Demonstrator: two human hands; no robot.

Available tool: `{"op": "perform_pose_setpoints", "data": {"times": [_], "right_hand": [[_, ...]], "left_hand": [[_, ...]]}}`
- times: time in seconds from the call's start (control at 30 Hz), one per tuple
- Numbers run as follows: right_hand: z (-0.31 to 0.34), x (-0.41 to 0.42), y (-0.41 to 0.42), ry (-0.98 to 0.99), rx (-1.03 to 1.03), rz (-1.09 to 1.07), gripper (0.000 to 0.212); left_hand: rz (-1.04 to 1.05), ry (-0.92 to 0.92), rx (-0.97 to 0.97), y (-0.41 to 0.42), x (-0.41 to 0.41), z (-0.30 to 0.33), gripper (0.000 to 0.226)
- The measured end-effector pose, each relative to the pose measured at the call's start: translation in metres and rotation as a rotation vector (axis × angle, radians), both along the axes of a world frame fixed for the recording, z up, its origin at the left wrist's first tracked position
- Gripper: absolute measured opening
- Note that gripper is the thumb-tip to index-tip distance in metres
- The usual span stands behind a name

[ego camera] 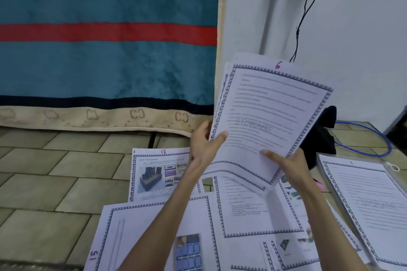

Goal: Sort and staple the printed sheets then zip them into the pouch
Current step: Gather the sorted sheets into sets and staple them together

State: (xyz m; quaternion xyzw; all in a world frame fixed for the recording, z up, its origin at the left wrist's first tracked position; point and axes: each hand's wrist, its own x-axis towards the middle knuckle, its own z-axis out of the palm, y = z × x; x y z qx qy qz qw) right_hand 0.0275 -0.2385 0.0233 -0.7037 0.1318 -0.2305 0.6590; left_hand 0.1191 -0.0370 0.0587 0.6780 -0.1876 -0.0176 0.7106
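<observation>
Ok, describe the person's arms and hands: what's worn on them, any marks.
Both forearms are bare as far as the frame shows; no sleeve reaches into view. The left hand and right hand wear no gloves. No watch, bracelet or ring shows on either wrist or on the fingers in view. No tattoos or markings can be made out. The arms are slim and enter from the bottom edge.

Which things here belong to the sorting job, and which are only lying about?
For the job:
- held sheets, gripped by left hand and right hand
- sheet 13
- sheet 15
- clear pouch under a sheet

Lying about:
- blue cable
- black cloth
- teal blanket
</observation>
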Motion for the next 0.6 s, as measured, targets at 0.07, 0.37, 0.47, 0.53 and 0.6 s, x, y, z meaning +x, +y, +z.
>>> {"op": "perform_pose_setpoints", "data": {"times": [0.07,0.37,0.47,0.53,0.6], "right_hand": [[-0.005,-0.002,0.002,0.008,0.0,0.032,0.045],[-0.036,-0.002,0.009,0.06,-0.002,-0.104,0.018],[-0.038,-0.002,-0.005,0.043,0.039,-0.218,0.019],[-0.041,-0.003,-0.014,0.042,0.077,-0.275,0.03],[-0.041,-0.005,-0.021,0.031,0.108,-0.312,0.027]], "left_hand": [[0.05,0.001,0.033,0.002,-0.005,-0.01,0.025],[0.078,0.242,0.829,0.019,-0.021,-0.084,0.084],[0.123,0.391,1.163,0.031,-0.054,-0.115,0.091],[0.073,0.206,1.264,0.034,-0.071,-0.132,0.091],[-0.018,-0.008,1.323,0.034,-0.065,-0.142,0.09]]}}
